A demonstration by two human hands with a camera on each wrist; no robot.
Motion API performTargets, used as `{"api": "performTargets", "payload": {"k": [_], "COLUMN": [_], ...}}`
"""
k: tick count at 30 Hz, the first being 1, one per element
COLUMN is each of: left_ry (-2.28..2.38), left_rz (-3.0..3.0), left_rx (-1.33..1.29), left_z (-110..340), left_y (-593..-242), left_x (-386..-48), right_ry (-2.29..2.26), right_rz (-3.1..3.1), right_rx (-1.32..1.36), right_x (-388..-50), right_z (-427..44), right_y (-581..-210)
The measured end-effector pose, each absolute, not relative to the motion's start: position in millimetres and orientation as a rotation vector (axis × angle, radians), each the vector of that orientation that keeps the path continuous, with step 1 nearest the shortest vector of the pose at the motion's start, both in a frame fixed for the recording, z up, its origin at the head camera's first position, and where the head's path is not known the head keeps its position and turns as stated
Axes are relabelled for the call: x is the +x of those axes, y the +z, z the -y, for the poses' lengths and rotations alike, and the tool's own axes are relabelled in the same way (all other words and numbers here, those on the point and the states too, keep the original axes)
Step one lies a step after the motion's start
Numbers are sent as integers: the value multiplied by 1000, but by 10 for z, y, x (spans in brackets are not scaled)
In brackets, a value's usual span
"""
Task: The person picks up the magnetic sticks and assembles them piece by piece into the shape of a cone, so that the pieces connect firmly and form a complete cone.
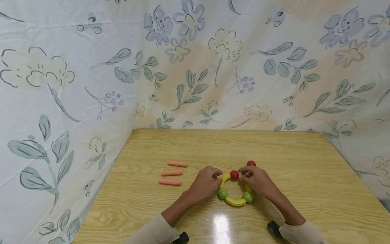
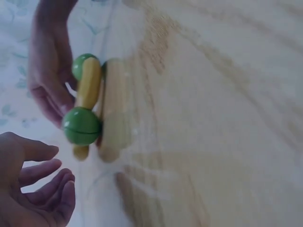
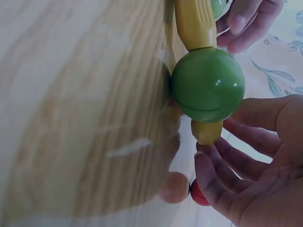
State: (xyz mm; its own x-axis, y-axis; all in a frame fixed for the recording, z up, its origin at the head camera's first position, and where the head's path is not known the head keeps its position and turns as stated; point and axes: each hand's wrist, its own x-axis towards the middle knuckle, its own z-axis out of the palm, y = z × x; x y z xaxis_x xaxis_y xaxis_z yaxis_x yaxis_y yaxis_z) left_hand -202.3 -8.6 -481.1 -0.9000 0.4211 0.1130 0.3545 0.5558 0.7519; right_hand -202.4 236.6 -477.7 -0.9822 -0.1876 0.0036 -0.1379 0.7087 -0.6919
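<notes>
A ring [image 1: 236, 202] of curved yellow pieces joined by balls lies on the table in front of me. Two green balls [image 1: 222, 193] sit at its near side, and a red ball [image 1: 234, 175] is at its far side. My left hand [image 1: 207, 183] is beside the ring's left side, fingers loosely bent; in the left wrist view a gap shows between the fingertips and the ring. On the other side my right hand [image 1: 259, 181] holds the right yellow curved piece [image 3: 207, 132] between thumb and fingers, next to a green ball [image 3: 208, 85]. The hand partly hides that piece.
Another red ball [image 1: 251, 163] lies just beyond my right hand. To the left of my left hand, three orange-pink sticks [image 1: 171, 173] lie in a column on the wood-grain table [image 1: 146, 210]. Floral cloth [image 1: 195, 101] hangs behind the table and along its sides.
</notes>
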Motion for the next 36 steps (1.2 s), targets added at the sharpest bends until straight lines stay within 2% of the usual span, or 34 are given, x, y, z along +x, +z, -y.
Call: {"api": "performTargets", "payload": {"k": [13, 22, 27, 36], "left_ry": [1316, 1241, 1134, 1041], "left_rz": [-2684, -2952, -3081, -3162], "left_rx": [653, 471, 378, 435], "left_z": [810, 1336, 1532, 1673], "left_y": [-4719, -4759, -4824, -4847], "left_x": [-1812, -1683, -1678, -1707], "right_ry": [-1158, -1121, -1121, -1195], "right_rz": [-2827, -2829, -2820, -2775], "right_rx": [-318, -376, -276, -149], "right_x": [-2090, -2047, -1989, -1913], "right_z": [-2316, -2373, -2409, -2498], "right_y": [-4817, -4824, -4800, -4758]}}
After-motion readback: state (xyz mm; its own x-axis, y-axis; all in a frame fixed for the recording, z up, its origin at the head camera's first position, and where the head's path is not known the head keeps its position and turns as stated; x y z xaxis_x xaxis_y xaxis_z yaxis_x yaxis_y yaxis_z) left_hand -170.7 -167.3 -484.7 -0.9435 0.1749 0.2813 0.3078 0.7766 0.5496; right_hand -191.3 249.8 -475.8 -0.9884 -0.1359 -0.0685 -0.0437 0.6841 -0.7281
